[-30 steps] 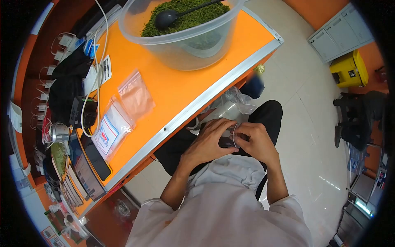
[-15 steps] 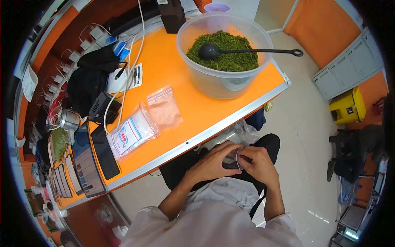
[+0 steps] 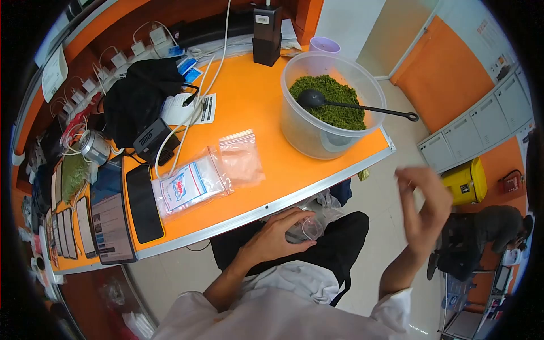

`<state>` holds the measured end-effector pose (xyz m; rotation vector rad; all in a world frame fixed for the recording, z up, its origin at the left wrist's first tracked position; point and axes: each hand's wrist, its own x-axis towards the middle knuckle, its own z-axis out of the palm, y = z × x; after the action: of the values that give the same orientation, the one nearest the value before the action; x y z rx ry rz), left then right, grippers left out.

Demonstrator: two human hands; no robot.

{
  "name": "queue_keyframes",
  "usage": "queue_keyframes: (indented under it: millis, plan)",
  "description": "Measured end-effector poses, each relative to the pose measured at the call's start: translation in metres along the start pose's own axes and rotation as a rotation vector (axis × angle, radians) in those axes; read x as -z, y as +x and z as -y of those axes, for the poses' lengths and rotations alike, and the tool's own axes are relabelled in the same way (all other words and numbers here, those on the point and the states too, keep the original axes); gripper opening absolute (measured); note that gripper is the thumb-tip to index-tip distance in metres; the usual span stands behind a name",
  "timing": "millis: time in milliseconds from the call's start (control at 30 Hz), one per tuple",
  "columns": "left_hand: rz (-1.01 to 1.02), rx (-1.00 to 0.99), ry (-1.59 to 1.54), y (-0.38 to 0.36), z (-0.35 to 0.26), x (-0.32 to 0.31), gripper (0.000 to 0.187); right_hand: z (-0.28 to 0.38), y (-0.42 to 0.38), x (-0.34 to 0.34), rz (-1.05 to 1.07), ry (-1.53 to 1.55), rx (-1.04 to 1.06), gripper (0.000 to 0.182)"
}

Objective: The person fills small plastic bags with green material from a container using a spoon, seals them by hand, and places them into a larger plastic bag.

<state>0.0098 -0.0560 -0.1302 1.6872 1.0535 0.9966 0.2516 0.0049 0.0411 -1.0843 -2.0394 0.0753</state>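
My left hand is wrapped round a clear plastic container with a round opening, low over my lap. My right hand is raised over the floor at the right, blurred, its fingers curved and nothing visible between them. It is below the handle end of a black ladle. The ladle's bowl rests on shredded green leaf inside a large translucent tub, and its handle extends over the rim. Two clear zip bags, one with a printed label and one plain, lie on the table.
The orange table has a metal front edge. A phone, laptop, cables, a black device and a black box stand at the left and back. A yellow bin and a crouching person are at the right.
My right hand has left the clear container and moved up and to the right. My left hand still holds the container. The camera view has shifted.
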Motion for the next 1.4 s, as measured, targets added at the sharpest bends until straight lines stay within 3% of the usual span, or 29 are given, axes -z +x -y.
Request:
queue_keyframes:
  millis: [167, 233, 367, 600, 733, 867, 933, 1133, 1400]
  plan:
    - [0.004, -0.089, -0.016, 0.001, -0.02, 0.01, 0.062, -0.008, 0.105, -0.015, 0.143, -0.14, 0.298, 0.019]
    - [-0.025, -0.114, -0.051, 0.001, -0.023, 0.012, 0.066, -0.012, 0.123, -0.031, 0.427, -0.141, 0.142, 0.026]
    - [-0.114, -0.25, -0.188, 0.003, -0.034, 0.018, 0.072, -0.014, 0.144, -0.049, 0.702, -0.333, 0.016, 0.021]
    - [-0.155, -0.326, -0.491, 0.019, -0.038, 0.023, 0.072, 0.005, 0.144, -0.02, 0.512, -0.27, 0.161, 0.016]
    - [-0.182, -0.37, -0.317, 0.031, -0.045, 0.025, 0.074, 0.019, 0.144, 0.006, 0.567, -0.418, 0.019, 0.012]
    - [-0.236, -0.318, -0.235, 0.039, -0.044, 0.024, 0.073, 0.016, 0.146, 0.017, 0.63, -0.602, 0.05, 0.012]
    - [-0.223, -0.298, -0.266, 0.042, -0.041, 0.022, 0.073, 0.009, 0.147, 0.013, 0.662, -0.574, 0.266, 0.013]
    - [-0.191, -0.29, -0.255, 0.046, -0.04, 0.021, 0.071, 0.008, 0.164, -0.007, 0.885, -0.244, 0.058, 0.012]
    - [-0.187, -0.29, -0.236, 0.048, -0.039, 0.021, 0.069, -0.002, 0.164, -0.003, 0.921, -0.135, 0.003, 0.01]
